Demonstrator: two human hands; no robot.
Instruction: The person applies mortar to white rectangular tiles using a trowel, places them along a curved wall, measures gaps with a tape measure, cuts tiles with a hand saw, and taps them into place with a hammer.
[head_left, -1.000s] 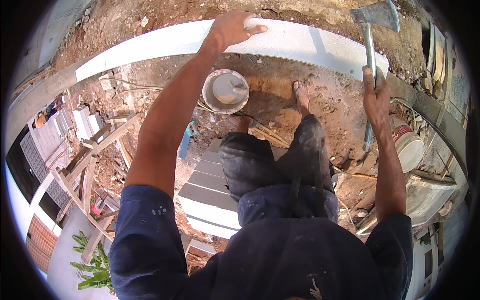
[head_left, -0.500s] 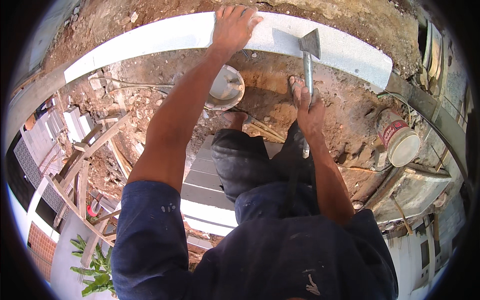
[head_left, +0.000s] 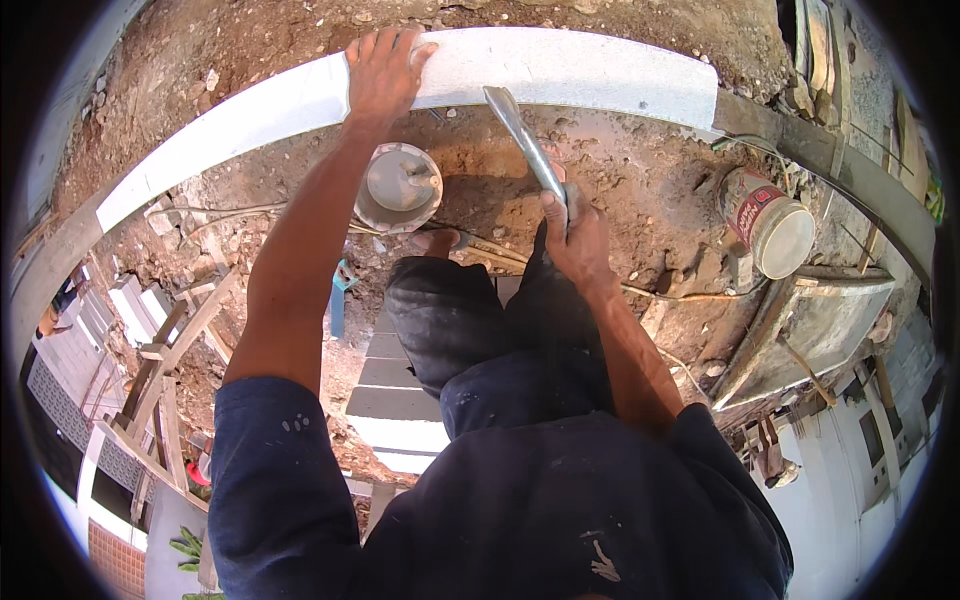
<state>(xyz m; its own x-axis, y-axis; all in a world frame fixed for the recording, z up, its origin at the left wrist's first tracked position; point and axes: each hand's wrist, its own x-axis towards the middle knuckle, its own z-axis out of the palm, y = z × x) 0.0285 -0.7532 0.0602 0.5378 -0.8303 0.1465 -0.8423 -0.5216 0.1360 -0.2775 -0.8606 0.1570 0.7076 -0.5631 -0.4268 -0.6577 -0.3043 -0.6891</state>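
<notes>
A course of white lightweight blocks (head_left: 570,65) runs across the far side in front of me. My left hand (head_left: 385,78) lies on it with fingers stretched over the top, at the joint between the right block and the left block (head_left: 240,112). My right hand (head_left: 578,235) is wrapped round the metal handle of a hatchet-like tool (head_left: 528,145). The tool slants up and left, its head seen nearly edge-on, close to the near face of the right block. Whether it touches the block I cannot tell. Below my left wrist is a round bucket (head_left: 436,190) with grey contents.
Another bucket (head_left: 785,238) lies tilted at right beside a mortar trough (head_left: 835,325). Grey blocks (head_left: 385,375) are by my legs. A blue-handled tool (head_left: 338,305) is on the dirt left of them. Wooden framing (head_left: 180,345) stands at left; cords cross the ground.
The view has shifted right. The tool's head has swung left and turned from flat to edge-on, its handle now slanting. My left hand stays on the blocks.
</notes>
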